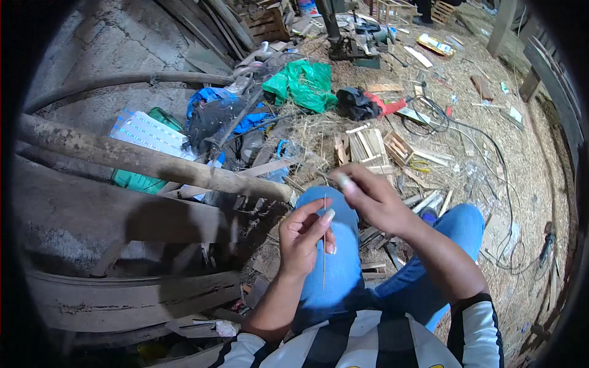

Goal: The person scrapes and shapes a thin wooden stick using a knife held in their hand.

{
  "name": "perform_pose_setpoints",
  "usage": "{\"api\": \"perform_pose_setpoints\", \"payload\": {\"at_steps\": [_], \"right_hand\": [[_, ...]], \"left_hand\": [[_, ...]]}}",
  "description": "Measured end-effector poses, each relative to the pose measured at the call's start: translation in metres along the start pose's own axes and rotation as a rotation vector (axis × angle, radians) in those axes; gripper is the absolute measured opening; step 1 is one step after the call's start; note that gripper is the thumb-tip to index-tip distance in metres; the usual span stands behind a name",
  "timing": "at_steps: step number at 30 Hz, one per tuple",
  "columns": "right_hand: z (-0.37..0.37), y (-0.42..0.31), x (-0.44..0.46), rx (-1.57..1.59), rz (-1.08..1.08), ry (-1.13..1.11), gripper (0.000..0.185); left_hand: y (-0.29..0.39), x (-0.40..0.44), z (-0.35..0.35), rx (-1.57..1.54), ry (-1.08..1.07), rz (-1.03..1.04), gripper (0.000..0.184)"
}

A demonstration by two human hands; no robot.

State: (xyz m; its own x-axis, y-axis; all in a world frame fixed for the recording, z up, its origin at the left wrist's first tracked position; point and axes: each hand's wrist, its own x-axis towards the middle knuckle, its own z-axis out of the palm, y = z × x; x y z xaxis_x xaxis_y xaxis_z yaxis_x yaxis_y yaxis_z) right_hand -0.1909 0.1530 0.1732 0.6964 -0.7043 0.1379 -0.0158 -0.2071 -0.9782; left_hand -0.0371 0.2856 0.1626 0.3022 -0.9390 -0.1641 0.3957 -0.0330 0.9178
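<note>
In front of my left knee, my left hand pinches a thin, straight stick between thumb and fingers. The stick stands nearly upright in view, its lower end over the blue jeans. Just above and to the right is my right hand, with its thumb and fingers closed together near the stick's upper end. Whatever sits in that pinch is too small to make out.
A wooden pole runs along the left, above thick boards. Beyond my knees lie small wooden crates, a green plastic bag, black cable and scattered wood scraps. A machine on a stand is farther back.
</note>
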Motion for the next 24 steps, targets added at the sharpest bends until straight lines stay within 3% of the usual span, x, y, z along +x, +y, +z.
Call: {"api": "perform_pose_setpoints", "payload": {"at_steps": [3,7,15,24], "right_hand": [[-0.011,0.003,-0.008,-0.334,-0.163,0.053,0.023],[-0.012,-0.005,-0.017,-0.502,-0.35,0.058,0.022],[-0.015,-0.009,-0.02,-0.622,-0.353,0.036,0.02],[-0.012,-0.009,-0.022,-0.663,-0.366,0.016,0.019]], "left_hand": [[-0.001,0.001,0.002,-0.031,-0.035,0.073,0.038],[0.003,0.0,0.006,-0.052,-0.081,0.07,0.049],[-0.005,-0.004,0.008,-0.108,-0.131,0.116,0.06],[-0.019,-0.004,-0.004,-0.18,-0.15,0.093,0.057]]}}
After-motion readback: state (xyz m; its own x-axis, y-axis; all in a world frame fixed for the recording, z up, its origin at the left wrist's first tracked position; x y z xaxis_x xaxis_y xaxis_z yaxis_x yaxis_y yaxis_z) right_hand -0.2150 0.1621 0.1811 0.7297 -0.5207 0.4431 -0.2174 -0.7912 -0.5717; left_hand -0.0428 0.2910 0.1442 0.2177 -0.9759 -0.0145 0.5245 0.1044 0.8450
